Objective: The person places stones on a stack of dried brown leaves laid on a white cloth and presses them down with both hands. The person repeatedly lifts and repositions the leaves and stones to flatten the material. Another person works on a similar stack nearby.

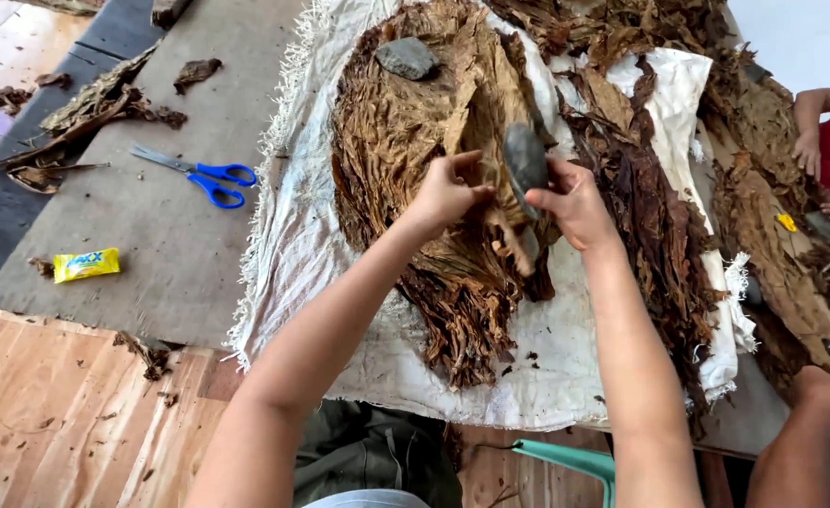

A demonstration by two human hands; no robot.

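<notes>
A heap of dried brown tobacco leaves point(406, 132) lies on a frayed white cloth point(293, 245). My left hand point(446, 191) pinches a leaf edge at the heap's middle. Just to its right, my right hand point(575, 200) holds a dark grey flat stone point(526, 155) upright over the leaves. A second grey stone point(406, 57) rests on the top of the heap.
Blue-handled scissors point(203, 177) and a yellow wrapper point(86, 264) lie on the grey mat point(151, 235) at left, with loose leaf scraps point(95, 103). More dark leaves point(660, 216) pile up at right. Another person's hand point(807, 150) and knee point(824, 386) are at the right edge.
</notes>
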